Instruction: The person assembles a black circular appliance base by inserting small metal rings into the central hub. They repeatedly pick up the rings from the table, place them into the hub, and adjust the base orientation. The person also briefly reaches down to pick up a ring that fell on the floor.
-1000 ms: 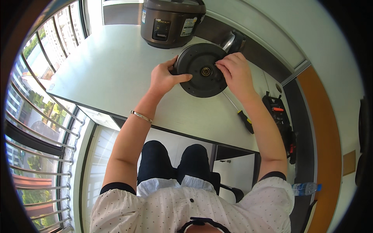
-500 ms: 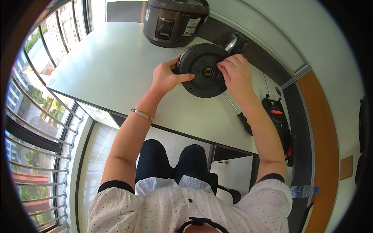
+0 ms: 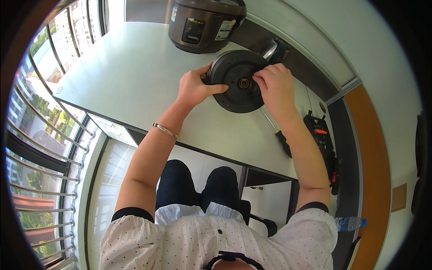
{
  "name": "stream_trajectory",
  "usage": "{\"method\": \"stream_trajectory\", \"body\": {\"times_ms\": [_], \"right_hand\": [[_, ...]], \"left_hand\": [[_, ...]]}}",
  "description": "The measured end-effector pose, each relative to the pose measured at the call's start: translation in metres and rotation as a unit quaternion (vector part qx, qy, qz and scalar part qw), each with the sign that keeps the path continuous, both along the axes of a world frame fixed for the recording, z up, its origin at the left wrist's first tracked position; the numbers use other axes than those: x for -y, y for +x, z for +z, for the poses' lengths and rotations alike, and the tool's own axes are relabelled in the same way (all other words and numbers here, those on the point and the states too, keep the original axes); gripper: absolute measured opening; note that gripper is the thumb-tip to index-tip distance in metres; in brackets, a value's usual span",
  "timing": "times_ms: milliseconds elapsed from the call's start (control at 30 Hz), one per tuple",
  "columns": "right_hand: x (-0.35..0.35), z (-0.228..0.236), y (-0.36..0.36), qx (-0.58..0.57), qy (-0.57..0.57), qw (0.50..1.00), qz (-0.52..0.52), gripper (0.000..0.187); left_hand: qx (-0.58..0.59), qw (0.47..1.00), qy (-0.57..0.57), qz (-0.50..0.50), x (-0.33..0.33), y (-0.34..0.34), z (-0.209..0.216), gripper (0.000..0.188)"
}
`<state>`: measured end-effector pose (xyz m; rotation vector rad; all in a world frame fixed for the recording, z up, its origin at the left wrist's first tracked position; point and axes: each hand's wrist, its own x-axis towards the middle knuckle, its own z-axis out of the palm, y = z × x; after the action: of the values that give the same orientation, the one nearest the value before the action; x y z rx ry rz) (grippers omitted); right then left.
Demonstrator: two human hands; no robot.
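Note:
An electric kettle (image 3: pixel 234 96) is tipped so that its round black underside faces me, with a ringed metal connector in the middle. My left hand (image 3: pixel 194 88) grips its left side, the thumb lying across the black base and the fingers behind the rim. Over the right part of the base, my right hand (image 3: pixel 275 86) has thumb and fingertips pinched together just beside the connector. Whatever is between those fingertips is hidden or too small to make out. A screwdriver (image 3: pixel 283 143) with a yellow and black handle lies below the kettle, its shaft pointing toward the base.
A brown rice cooker (image 3: pixel 206 24) stands behind the kettle on the pale table (image 3: pixel 121 76). To the right lies a black tool case (image 3: pixel 318 135) with an orange-handled tool. A plastic bottle (image 3: pixel 348 223) is at lower right, and a barred window (image 3: pixel 45 148) is at left.
The view has shifted slightly, and the kettle's base has tilted a little, showing more of its side. Both hands keep nearly the same places on it.

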<state>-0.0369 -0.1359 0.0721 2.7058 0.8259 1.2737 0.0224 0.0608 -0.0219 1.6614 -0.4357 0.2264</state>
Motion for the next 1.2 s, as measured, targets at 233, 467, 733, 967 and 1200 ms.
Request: {"method": "stream_trajectory", "body": {"times_ms": [233, 467, 733, 967, 1200], "right_hand": [[0.009, -0.004, 0.006, 0.032, 0.057, 0.997, 0.041, 0.008], [0.012, -0.008, 0.006, 0.051, 0.052, 0.996, 0.048, 0.009], [0.014, -0.017, 0.007, 0.085, 0.042, 0.993, 0.072, 0.011], [0.016, -0.019, 0.005, 0.096, 0.030, 0.992, 0.076, 0.015], [0.008, -0.016, 0.003, 0.115, -0.007, 0.991, 0.061, 0.014]], "left_hand": [[0.003, 1.000, 0.006, 0.005, 0.000, 0.000, -0.001, 0.088], [-0.003, 1.000, 0.022, 0.010, -0.001, 0.000, 0.001, 0.089], [0.001, 1.000, 0.020, 0.012, 0.000, 0.002, -0.001, 0.089], [0.000, 1.000, 0.012, 0.004, 0.000, 0.001, 0.000, 0.088], [0.005, 1.000, 0.015, 0.008, 0.000, 0.000, 0.000, 0.088]]}}
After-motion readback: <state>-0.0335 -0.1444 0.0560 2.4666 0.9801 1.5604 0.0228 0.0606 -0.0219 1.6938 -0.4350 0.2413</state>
